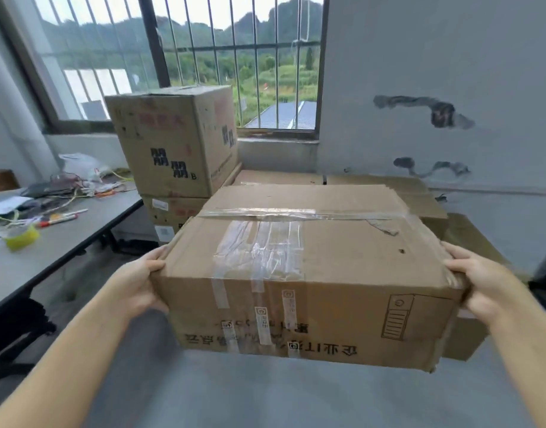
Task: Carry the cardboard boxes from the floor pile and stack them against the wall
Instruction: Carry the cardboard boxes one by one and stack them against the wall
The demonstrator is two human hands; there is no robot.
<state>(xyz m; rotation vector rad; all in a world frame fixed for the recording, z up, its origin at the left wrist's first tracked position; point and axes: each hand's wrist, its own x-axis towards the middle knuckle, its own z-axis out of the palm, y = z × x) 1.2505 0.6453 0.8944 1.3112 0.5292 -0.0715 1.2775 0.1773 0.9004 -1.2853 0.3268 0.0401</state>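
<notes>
The carried cardboard box (pixel 311 273) fills the middle of the view, held up above the grey floor (pixel 234 396) and in front of the boxes already against the wall (pixel 435 72). It is wide, flat and worn: brown, creased at the corners, sealed with clear tape along the top seam and a broad patch of overlapping tape strips running over the near edge. Its near face carries upside-down black print and a line drawing of a computer tower; a lower right corner is torn. It is closed, so its contents cannot be seen.

Behind it to the left, a tall printed box (pixel 176 143) stands on top of another box (pixel 172 214) beneath the barred window (pixel 234 57). Flat boxes (pixel 404 193) lie low along the wall behind the carried one. All are shut.

The left hand (pixel 135 285) grips the box's left end, thumb on the top edge, fingers curled under the side. The right hand (pixel 478 285) clamps the right end the same way.

On the grey table (pixel 64 242) at left lie a yellow tape roll (pixel 20 237), markers (pixel 60 217) and tangled wires (pixel 80 186).
</notes>
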